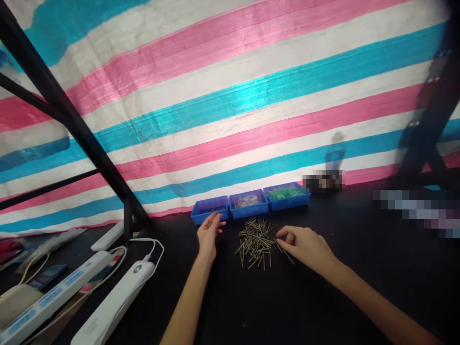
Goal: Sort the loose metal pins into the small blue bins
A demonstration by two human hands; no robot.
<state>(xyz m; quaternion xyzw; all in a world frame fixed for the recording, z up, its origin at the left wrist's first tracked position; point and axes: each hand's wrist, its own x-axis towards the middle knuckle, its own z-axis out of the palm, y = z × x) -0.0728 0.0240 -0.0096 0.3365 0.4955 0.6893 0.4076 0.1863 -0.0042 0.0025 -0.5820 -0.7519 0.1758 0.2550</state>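
Centrally, a loose heap of thin metal rods (255, 241) lies on the black worktop (244, 302), between the hands. At its three o'clock, the right hand (309, 245) curls beside stray rods; whether it pinches one, I cannot tell. Towards nine, the left hand (207, 235), fingers partly spread, grip unclear, reaches a blue tray (197, 219). A middle tray (251, 211) stands at twelve.

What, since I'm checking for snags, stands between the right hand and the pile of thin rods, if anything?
Nothing visible blocks the way: the right hand is just right of the pile, with only loose rods close beside it.
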